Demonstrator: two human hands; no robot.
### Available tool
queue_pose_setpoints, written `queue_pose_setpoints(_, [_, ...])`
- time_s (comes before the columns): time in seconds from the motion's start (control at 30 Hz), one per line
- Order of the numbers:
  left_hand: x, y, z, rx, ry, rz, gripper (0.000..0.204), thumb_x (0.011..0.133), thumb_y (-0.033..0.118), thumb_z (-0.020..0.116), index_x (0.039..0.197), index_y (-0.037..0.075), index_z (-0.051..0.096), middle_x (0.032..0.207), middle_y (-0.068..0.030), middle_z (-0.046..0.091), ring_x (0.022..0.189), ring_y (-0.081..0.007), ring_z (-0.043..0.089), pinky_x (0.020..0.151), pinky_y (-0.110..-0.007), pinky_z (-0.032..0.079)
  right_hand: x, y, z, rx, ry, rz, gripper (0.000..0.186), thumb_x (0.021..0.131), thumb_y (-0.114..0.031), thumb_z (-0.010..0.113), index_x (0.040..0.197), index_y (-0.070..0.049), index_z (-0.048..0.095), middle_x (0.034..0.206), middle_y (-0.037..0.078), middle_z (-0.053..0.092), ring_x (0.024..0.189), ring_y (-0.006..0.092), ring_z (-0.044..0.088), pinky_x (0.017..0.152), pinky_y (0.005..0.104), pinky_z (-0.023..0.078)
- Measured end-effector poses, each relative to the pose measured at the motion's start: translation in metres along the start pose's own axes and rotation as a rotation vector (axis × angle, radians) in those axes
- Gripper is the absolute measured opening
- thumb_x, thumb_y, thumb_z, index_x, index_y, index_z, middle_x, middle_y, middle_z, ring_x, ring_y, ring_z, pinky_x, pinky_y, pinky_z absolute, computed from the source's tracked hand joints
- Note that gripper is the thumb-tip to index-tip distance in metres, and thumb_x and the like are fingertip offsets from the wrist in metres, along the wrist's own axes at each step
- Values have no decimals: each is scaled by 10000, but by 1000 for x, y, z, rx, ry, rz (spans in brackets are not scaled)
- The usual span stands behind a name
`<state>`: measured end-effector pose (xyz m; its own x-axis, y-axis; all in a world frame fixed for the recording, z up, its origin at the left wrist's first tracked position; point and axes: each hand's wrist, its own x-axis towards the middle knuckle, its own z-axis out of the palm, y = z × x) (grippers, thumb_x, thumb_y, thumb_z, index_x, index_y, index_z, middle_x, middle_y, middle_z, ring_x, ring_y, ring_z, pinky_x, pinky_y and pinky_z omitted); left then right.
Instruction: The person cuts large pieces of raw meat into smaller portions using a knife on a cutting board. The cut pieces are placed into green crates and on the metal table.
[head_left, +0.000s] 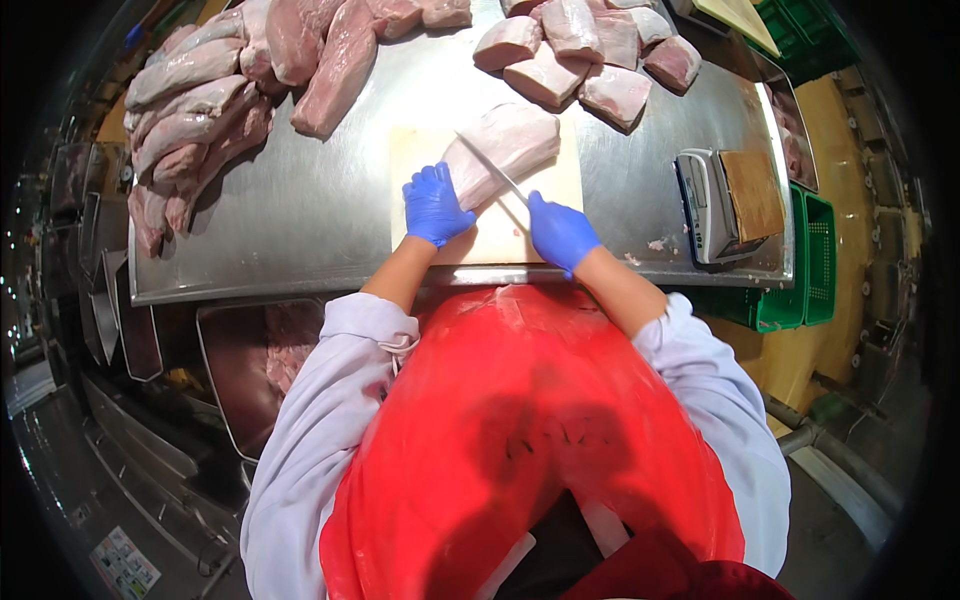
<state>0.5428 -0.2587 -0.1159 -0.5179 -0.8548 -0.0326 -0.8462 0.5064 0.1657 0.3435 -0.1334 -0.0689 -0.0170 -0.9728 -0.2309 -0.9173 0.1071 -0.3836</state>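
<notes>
A long pale pink piece of meat (523,138) lies slantwise on a cream cutting board (497,246) in front of me. My left hand (436,206), in a blue glove, grips the near left end of this piece. In my right hand (561,232), also gloved in blue, is the handle of a knife (492,167). Its narrow blade points to the far left and lies across the meat; I cannot tell how deep the edge sits. My right fingers are wrapped round the handle and hide it.
Long meat pieces (200,85) are heaped on the steel table (330,215) at far left. Shorter cut blocks (575,60) sit beyond the board. A scale (712,205) with a brown board on it stands at right, near green crates (818,255). A metal tub (235,385) holds meat below left.
</notes>
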Motion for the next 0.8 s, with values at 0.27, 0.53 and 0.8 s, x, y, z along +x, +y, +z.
queue_pose_setpoints(0.27, [3, 2, -3, -30, 9, -81, 815, 638, 481, 819, 1225, 10, 508, 1097, -199, 598, 991, -359, 611, 822, -504, 495, 96, -26, 14, 7, -178, 96, 220, 945, -121, 542, 1108, 24, 511, 894, 259, 715, 834, 392, 727, 751, 490, 568])
queue_pose_setpoints(0.53, [31, -51, -18, -666, -287, -314, 728, 685, 367, 811, 1225, -39, 541, 1167, -239, 654, 1077, -347, 663, 940, -409, 528, -75, 59, 40, 29, -205, 86, 201, 981, -153, 482, 1109, 2, 478, 876, 275, 682, 816, 471, 671, 716, 572, 516])
queue_pose_setpoints(0.8, [129, 62, -87, -1848, -10, -266, 667, 931, 367, 710, 1400, -19, 434, 1292, -169, 533, 1187, -257, 543, 961, -358, 505, -197, 110, 39, 477, 71, 316, 276, 972, -183, 546, 1184, -15, 496, 842, 258, 670, 800, 479, 641, 692, 535, 504])
